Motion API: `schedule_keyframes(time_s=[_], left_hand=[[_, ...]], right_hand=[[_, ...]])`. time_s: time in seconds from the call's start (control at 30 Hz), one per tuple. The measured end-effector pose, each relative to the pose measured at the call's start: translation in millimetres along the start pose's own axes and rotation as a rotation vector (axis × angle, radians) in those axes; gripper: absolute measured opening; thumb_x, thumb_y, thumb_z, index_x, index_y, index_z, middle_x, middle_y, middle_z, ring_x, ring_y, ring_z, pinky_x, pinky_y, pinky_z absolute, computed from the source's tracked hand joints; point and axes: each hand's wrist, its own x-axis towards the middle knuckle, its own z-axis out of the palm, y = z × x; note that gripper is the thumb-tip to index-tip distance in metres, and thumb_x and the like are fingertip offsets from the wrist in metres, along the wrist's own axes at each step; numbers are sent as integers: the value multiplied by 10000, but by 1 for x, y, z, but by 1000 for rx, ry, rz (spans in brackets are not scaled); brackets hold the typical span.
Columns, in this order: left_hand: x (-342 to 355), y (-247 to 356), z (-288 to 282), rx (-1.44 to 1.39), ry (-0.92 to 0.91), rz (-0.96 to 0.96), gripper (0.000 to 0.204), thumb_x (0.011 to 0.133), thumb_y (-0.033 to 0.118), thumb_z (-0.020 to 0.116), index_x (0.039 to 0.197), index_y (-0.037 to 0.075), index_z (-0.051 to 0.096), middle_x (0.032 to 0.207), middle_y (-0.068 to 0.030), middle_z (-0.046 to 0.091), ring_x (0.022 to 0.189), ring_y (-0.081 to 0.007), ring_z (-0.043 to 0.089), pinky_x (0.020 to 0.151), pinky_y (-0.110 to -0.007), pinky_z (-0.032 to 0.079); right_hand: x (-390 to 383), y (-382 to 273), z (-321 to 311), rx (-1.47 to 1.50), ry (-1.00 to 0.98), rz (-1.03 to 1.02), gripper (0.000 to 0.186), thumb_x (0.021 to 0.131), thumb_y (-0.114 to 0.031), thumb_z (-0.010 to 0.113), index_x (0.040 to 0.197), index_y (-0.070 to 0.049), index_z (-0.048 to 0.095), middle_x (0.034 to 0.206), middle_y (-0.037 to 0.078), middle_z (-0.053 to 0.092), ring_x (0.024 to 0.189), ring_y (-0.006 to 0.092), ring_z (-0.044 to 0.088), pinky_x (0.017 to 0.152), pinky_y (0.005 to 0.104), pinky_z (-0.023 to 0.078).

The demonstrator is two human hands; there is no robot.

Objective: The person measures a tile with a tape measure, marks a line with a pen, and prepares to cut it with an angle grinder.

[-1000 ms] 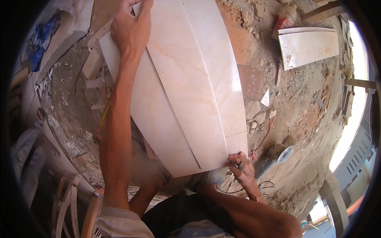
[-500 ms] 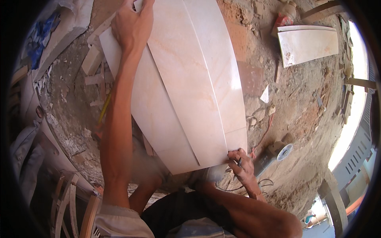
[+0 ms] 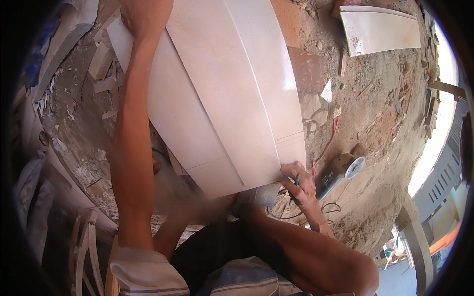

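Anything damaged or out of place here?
Yes: a white triangular shard lies loose on the dirt, right of the pale tiles; it looks broken off. Farther up and right, a separate pale slab has brownish blotches near its lower left corner.

Head-worn fisheye, left of side-by-side pair, looks steeply down from above wearer's lap [image 3: 212, 254] onto pale tiles [image 3: 217, 89] close below. Upper edge faces away from wearer, cropping left hand [image 3: 147, 17]; left forearm [image 3: 133, 143] rises from below. Wide sweep covers ground [image 3: 368, 108] on both sides; straight edges bend toward dark rim.
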Motion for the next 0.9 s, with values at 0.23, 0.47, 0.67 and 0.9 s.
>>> schedule_keyframes(time_s=[0.23, 0.47, 0.67, 0.9], left_hand=[[-5, 8, 10, 46, -38, -65, 458, 987, 442, 700, 1130, 18, 795, 1048, -275, 778, 1032, -422, 758, 903, -459, 556], [1, 5, 10, 20, -21, -29, 472, 988, 450, 708, 1162, 17, 782, 1081, -266, 772, 1040, -403, 748, 922, -457, 548], [-8, 4, 13, -129, 10, -49, 538, 990, 499, 715, 1298, 58, 714, 1262, -226, 721, 1226, -341, 665, 1049, -436, 487], [-24, 34, -41, -12, -113, 321, 574, 977, 401, 774, 1402, 46, 624, 1389, -164, 665, 1336, -302, 595, 1127, -455, 452]], right_hand=[[-3, 2, 0, -19, 42, -3, 322, 869, 6, 782, 1156, -90, 671, 1420, 160, 676, 1327, 366, 646, 1165, 523, 532], [0, 3, 3, 28, 80, -13, 361, 842, 45, 792, 1161, -82, 682, 1405, 161, 683, 1318, 372, 652, 1143, 531, 542], [5, -6, -12, 27, 107, 61, 418, 931, -191, 843, 1287, -101, 643, 1398, 167, 682, 1285, 394, 662, 1054, 495, 578], [125, 4, -48, 339, 503, 154, 318, 1138, -302, 550, 1290, -23, 562, 1090, 189, 730, 919, 258, 767, 828, 381, 623]])
